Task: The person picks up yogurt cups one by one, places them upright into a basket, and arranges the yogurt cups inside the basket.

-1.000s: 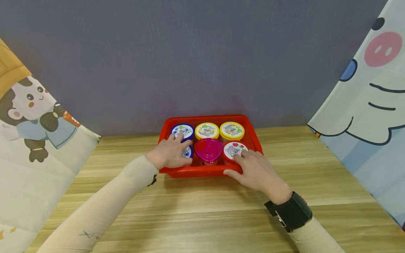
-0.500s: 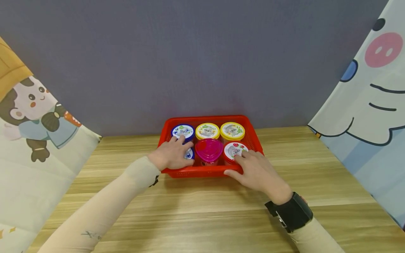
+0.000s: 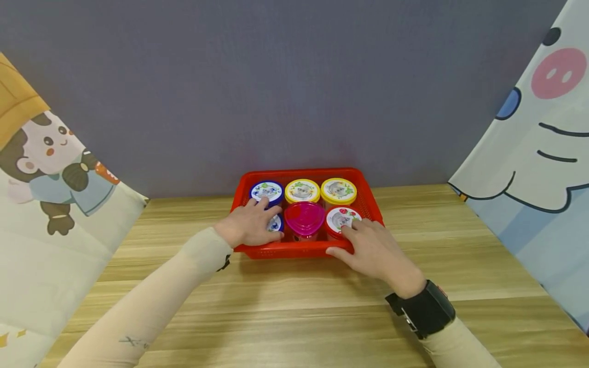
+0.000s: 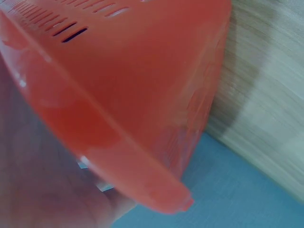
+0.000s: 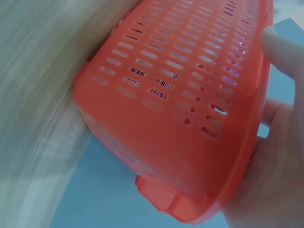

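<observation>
A red plastic basket (image 3: 294, 249) holds two rows of round lidded jars. My left hand (image 3: 248, 223) lies across its left front corner. Its fingers reach over a front blue-lidded jar (image 3: 274, 223) toward a rear blue-lidded jar (image 3: 267, 187). At the right front corner, my right hand (image 3: 372, 248) rests with bent fingers over a red-lidded jar (image 3: 339, 216), thumb at the front rim. Between the hands stands a jar with a magenta lid (image 3: 303, 217). In the right wrist view, the thumb (image 5: 280, 50) touches the basket rim and the other fingers are partly hidden behind it.
Two yellow-lidded jars (image 3: 338, 190) fill the middle and right of the rear row. The basket sits on a wood-grain table (image 3: 294, 306), close to a grey back wall (image 3: 294, 92). Printed cloths hang at left (image 3: 60, 214) and right (image 3: 543, 168).
My left hand has shifted slightly right and back toward me, showing more of the rear blue lid. The right hand and the basket look almost unmoved.
</observation>
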`<state>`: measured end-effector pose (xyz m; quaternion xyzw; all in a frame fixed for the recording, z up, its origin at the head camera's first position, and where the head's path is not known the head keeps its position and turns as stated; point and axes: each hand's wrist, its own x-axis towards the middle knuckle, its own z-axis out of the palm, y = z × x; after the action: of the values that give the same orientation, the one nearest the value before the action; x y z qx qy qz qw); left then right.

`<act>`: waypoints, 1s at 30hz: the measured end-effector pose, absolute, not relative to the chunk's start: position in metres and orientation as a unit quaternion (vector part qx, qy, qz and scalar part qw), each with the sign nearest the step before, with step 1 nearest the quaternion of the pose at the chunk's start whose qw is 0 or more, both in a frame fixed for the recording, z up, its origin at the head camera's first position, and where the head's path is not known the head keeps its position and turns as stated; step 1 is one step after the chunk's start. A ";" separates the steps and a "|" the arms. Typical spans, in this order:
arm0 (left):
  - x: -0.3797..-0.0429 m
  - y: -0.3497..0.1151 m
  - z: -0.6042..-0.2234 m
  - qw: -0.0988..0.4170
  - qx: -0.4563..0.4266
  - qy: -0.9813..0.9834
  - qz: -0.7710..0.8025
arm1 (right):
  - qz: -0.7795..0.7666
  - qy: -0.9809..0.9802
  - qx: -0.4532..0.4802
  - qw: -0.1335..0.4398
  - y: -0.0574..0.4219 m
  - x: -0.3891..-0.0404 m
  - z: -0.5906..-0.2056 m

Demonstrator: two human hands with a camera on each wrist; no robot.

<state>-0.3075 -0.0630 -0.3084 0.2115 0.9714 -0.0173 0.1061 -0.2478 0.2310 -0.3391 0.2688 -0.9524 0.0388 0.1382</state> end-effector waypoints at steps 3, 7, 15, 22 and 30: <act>-0.307 -0.064 -0.308 0.103 0.214 0.971 -0.019 | 0.038 -0.952 0.270 0.140 0.231 -0.248 -0.339; -0.305 -0.064 -0.308 0.093 0.213 0.973 -0.013 | 0.036 -0.950 0.272 0.148 0.232 -0.247 -0.340; -0.299 -0.059 -0.304 0.068 0.205 0.976 -0.011 | 0.036 -0.951 0.267 0.149 0.237 -0.246 -0.340; -0.293 -0.062 -0.298 0.023 0.206 0.978 0.016 | 0.043 -0.954 0.260 0.143 0.241 -0.245 -0.337; -0.281 -0.067 -0.298 -0.045 0.214 0.975 0.051 | 0.058 -0.957 0.255 0.126 0.238 -0.243 -0.322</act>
<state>-0.2813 -0.0671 -0.2981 0.2139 0.9745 0.0507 -0.0447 -0.2433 0.2377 -0.3216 0.2549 -0.9569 0.0583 0.1264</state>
